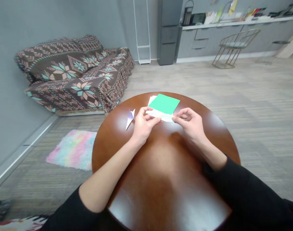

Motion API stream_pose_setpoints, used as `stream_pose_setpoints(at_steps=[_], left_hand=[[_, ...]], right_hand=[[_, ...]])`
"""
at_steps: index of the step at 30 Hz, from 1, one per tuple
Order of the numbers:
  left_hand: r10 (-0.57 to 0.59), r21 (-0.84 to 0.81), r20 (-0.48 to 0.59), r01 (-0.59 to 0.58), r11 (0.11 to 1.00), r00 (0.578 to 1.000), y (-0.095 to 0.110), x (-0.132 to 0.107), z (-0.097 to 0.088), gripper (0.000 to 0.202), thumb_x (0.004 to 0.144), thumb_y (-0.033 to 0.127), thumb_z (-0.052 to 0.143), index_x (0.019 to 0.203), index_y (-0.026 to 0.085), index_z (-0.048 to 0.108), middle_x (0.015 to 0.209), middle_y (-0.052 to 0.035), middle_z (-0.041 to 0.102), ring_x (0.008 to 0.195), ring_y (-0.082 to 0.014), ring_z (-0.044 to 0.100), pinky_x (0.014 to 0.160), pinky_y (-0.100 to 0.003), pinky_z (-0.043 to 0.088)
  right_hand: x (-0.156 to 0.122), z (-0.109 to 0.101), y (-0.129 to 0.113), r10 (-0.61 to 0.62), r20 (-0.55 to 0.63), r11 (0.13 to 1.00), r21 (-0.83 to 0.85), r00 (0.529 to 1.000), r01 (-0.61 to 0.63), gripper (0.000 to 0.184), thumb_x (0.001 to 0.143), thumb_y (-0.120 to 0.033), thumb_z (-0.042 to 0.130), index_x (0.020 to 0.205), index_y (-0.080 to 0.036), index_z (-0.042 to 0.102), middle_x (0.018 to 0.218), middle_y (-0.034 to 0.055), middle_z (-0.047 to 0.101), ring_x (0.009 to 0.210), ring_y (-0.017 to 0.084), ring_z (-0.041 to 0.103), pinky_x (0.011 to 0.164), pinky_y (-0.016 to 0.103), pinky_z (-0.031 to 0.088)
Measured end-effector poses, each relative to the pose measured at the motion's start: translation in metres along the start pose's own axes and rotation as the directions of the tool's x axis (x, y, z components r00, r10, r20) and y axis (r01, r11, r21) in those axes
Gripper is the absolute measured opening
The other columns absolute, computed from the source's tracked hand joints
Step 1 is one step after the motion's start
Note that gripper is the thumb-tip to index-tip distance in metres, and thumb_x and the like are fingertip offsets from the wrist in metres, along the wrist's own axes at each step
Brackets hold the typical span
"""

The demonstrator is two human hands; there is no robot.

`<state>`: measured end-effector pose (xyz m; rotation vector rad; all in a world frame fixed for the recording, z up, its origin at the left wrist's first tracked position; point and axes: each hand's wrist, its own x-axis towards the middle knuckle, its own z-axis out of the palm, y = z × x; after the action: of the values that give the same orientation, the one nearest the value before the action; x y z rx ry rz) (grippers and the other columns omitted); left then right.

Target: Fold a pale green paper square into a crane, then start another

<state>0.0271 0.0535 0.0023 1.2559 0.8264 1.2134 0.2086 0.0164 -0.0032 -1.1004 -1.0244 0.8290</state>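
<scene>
Both hands are raised over the far half of a round brown table, pinching a strip-like piece of white paper point(164, 115) between them. My left hand point(144, 123) is closed on its left end, thumb and fingers together. At the other end, my right hand point(190, 121) pinches the paper's right corner. Just behind the paper lies a green square sheet point(164, 103), with white sheets point(151, 99) showing under its left edge. A folded white and purple paper piece point(130, 118) rests on the table, left of my left hand.
The wooden table point(161, 179) has a rounded edge. A couch with a patterned cover point(79, 75) stands at the far left, near a pastel fluffy rug point(73, 149). Farther back are a grey fridge point(170, 35), a kitchen counter point(209, 40) and a gold-framed chair point(234, 46).
</scene>
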Motion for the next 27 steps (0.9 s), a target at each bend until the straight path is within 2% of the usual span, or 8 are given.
stream_pose_setpoints(at_steps=[2, 5, 7, 9, 12, 17, 23, 27], left_hand=[[0.039, 0.069, 0.026, -0.041, 0.997, 0.999, 0.005, 0.003, -0.006, 0.042, 0.074, 0.028, 0.080, 0.104, 0.021, 0.051, 0.075, 0.0005, 0.072, 0.076, -0.0185, 0.073, 0.082, -0.034, 0.055], [0.243, 0.334, 0.047, -0.245, 0.910, 0.969, 0.015, 0.005, -0.014, 0.031, 0.080, 0.030, 0.076, 0.105, 0.021, 0.060, 0.094, -0.0045, 0.075, 0.096, -0.0221, 0.072, 0.093, -0.036, 0.053], [0.313, 0.523, 0.194, -0.368, 0.769, 0.930, 0.020, 0.003, -0.015, 0.033, 0.080, 0.032, 0.078, 0.109, 0.023, 0.067, 0.110, -0.0064, 0.075, 0.107, -0.0251, 0.070, 0.100, -0.039, 0.049], [0.267, 0.588, 0.351, -0.433, 0.683, 0.897, 0.020, 0.001, -0.014, 0.027, 0.081, 0.032, 0.078, 0.107, 0.024, 0.072, 0.108, -0.0050, 0.077, 0.103, -0.0255, 0.071, 0.097, -0.038, 0.050], [0.179, 0.588, 0.414, -0.413, 0.696, 0.892, 0.015, -0.004, -0.010, 0.013, 0.089, 0.033, 0.070, 0.094, 0.024, 0.078, 0.094, -0.0026, 0.080, 0.087, -0.0227, 0.073, 0.084, -0.033, 0.052], [0.162, 0.467, 0.283, -0.283, 0.838, 0.945, 0.006, -0.009, -0.001, 0.020, 0.090, 0.037, 0.068, 0.087, 0.020, 0.077, 0.088, -0.0035, 0.079, 0.083, -0.0216, 0.071, 0.077, -0.030, 0.052], [0.161, 0.570, 0.343, -0.342, 0.747, 0.925, 0.003, -0.014, 0.001, 0.015, 0.091, 0.032, 0.066, 0.091, 0.021, 0.075, 0.087, -0.0007, 0.077, 0.079, -0.0189, 0.069, 0.075, -0.027, 0.049], [0.168, 0.585, 0.339, -0.347, 0.733, 0.926, 0.004, -0.013, 0.001, 0.014, 0.093, 0.028, 0.063, 0.091, 0.021, 0.075, 0.088, 0.0002, 0.078, 0.079, -0.0175, 0.069, 0.076, -0.026, 0.048]], right_hand=[[0.005, -0.005, 0.001, 0.006, -0.013, 1.000, -0.016, 1.000, -0.006, 0.033, 0.063, -0.029, 0.087, 0.078, -0.022, 0.058, 0.073, -0.0005, 0.072, 0.071, 0.018, 0.069, 0.071, 0.032, 0.052], [0.005, -0.010, 0.001, -0.030, 0.052, 0.993, -0.114, 0.998, 0.036, 0.032, 0.067, -0.029, 0.084, 0.081, -0.022, 0.056, 0.071, -0.0007, 0.072, 0.067, 0.018, 0.068, 0.071, 0.033, 0.052], [0.001, -0.009, -0.001, -0.087, 0.139, 0.973, -0.199, 0.986, 0.114, 0.028, 0.072, -0.028, 0.081, 0.084, -0.023, 0.057, 0.074, -0.0002, 0.072, 0.071, 0.019, 0.069, 0.072, 0.033, 0.051], [-0.004, -0.008, -0.004, -0.147, 0.218, 0.942, -0.268, 0.965, 0.204, 0.024, 0.076, -0.027, 0.079, 0.086, -0.023, 0.058, 0.079, 0.0003, 0.072, 0.077, 0.021, 0.070, 0.074, 0.034, 0.051], [-0.008, -0.005, -0.009, -0.189, 0.267, 0.919, -0.292, 0.945, 0.266, 0.022, 0.078, -0.028, 0.079, 0.088, -0.023, 0.061, 0.084, 0.0009, 0.071, 0.081, 0.021, 0.070, 0.075, 0.034, 0.052], [-0.007, -0.004, -0.011, -0.178, 0.212, 0.958, -0.184, 0.961, 0.218, 0.029, 0.074, -0.034, 0.086, 0.090, -0.023, 0.064, 0.084, 0.0017, 0.072, 0.078, 0.021, 0.069, 0.071, 0.033, 0.053], [-0.009, -0.002, -0.006, -0.075, 0.211, 0.986, -0.131, 0.975, 0.104, 0.035, 0.069, -0.034, 0.091, 0.086, -0.024, 0.062, 0.073, -0.0003, 0.072, 0.067, 0.021, 0.068, 0.063, 0.032, 0.050], [-0.010, -0.002, -0.008, -0.161, 0.235, 0.959, -0.193, 0.959, 0.208, 0.029, 0.075, -0.030, 0.086, 0.091, -0.024, 0.063, 0.080, 0.0011, 0.075, 0.077, 0.023, 0.072, 0.075, 0.036, 0.053]])
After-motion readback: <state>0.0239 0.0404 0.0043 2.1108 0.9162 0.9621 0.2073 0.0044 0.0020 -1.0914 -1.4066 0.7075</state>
